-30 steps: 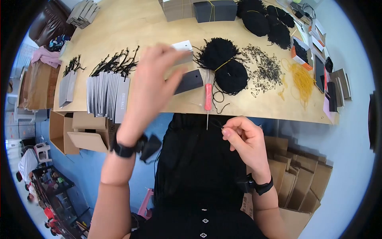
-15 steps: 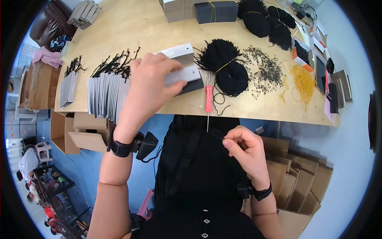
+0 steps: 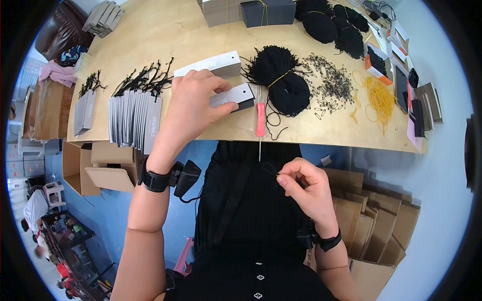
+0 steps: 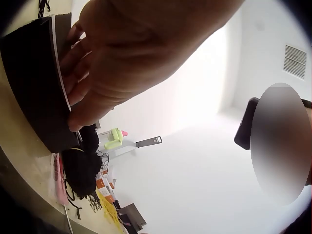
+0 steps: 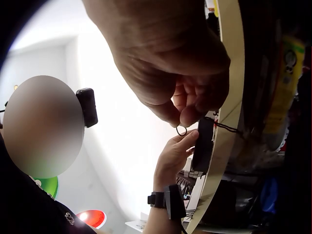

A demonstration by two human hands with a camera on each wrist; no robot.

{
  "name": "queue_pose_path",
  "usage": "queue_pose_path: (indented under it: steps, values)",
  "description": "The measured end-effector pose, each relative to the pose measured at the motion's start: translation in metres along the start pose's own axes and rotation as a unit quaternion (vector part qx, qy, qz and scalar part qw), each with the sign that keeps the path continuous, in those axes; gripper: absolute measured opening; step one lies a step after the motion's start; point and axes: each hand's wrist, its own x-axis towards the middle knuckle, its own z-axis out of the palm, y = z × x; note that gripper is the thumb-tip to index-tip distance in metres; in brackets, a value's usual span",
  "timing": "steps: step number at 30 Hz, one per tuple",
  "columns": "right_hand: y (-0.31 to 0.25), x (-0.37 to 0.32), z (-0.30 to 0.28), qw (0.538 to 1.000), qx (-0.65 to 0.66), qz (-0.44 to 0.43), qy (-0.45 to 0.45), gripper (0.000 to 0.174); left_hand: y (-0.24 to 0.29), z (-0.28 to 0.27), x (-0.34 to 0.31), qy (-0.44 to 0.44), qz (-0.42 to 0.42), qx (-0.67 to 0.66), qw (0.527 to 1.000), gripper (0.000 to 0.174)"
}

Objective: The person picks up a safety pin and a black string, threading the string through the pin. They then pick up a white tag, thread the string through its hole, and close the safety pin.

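My left hand (image 3: 193, 103) grips a light grey printed tag (image 3: 242, 94) between thumb and fingers, over a dark stack of tags (image 3: 245, 106) near the table's front edge. The tag has a punched hole at its right end. In the left wrist view, the thumb presses along the edge of the dark stack (image 4: 31, 83). Over the lap, my right hand (image 3: 311, 188) pinches a thin black cord (image 3: 271, 168) between thumb and index finger. A small loop (image 5: 181, 131) of it stands out from the fingertips in the right wrist view.
Behind lies another grey tag stack (image 3: 216, 64). A red-handled needle tool (image 3: 260, 120) points over the table edge, beside black cord bundles (image 3: 288, 93), scattered safety pins (image 3: 331, 83) and yellow rubber bands (image 3: 379, 103). Corded tags (image 3: 133, 120) stand in rows at left.
My left hand came down onto the dark stack, where a light tag now shows in its grip. The right hand stays over the lap with the cord, barely moved.
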Motion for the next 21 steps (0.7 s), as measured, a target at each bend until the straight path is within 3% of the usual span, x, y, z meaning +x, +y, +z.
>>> queue_pose_path:
  steps: [9,11,14,18,21]
  values:
    - [0.002,0.000,0.000,1.000,0.015,0.005,0.003,0.007,0.000,-0.001,0.003,-0.021,-0.028,-0.074,0.997,0.025]
    - [0.003,0.000,0.000,1.000,0.016,0.003,0.002,0.007,0.001,-0.002,0.002,0.054,0.010,-0.048,0.997,0.027]
    - [0.003,-0.001,-0.002,1.000,0.010,-0.003,0.005,0.007,0.026,-0.014,-0.013,0.080,0.002,-0.087,0.993,0.031]
    - [0.000,0.000,-0.008,0.999,0.038,0.010,0.027,0.007,0.035,0.004,-0.059,0.008,0.058,-0.152,0.987,0.038]
    - [-0.003,0.000,-0.011,0.998,0.040,0.012,0.043,0.006,0.036,0.026,-0.090,-0.053,0.028,-0.217,0.974,0.041]
